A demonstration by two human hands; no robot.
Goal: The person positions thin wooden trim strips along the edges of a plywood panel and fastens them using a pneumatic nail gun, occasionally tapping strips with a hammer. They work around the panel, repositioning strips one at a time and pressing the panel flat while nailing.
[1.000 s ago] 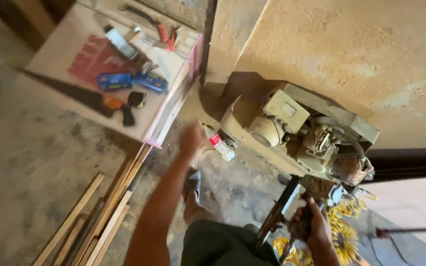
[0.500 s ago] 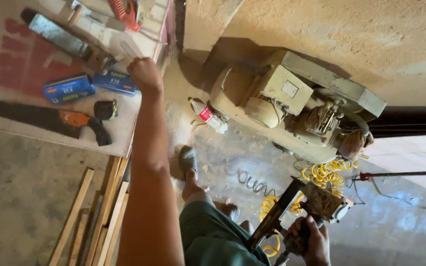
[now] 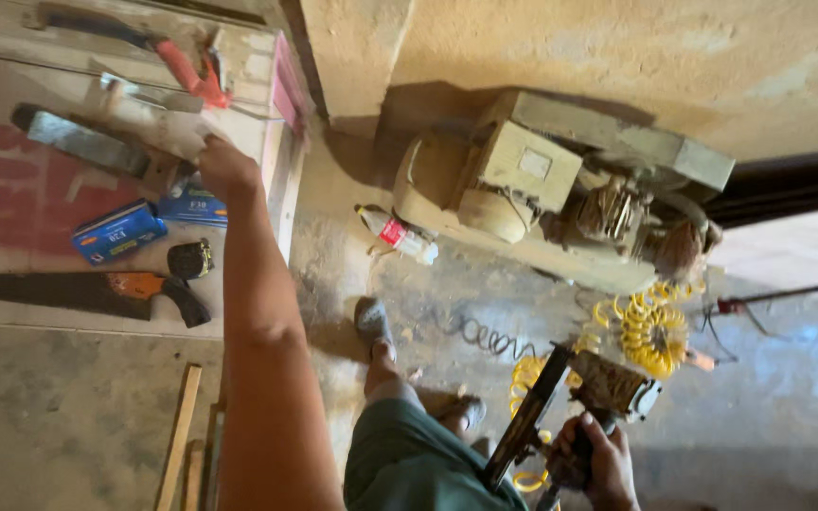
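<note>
Head cam: your left hand (image 3: 222, 166) is out over the workbench (image 3: 11, 57), fingers curled at a blue box (image 3: 191, 206), though whether it's actually gripping, can't tell. Down right, your right hand (image 3: 598, 464) is wrapped tight around the nail gun (image 3: 579, 402), near the yellow coiled hose (image 3: 650, 331).

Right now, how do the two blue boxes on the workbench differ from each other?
The nearer blue box lies in full view on the red-painted patch, apart from the left hand. The farther blue box is partly hidden under that hand and wrist, so less of it shows. The nearer one sits tilted; the farther one's angle is harder to judge. Both are small, flat, blue cartons lying on the workbench.
</note>
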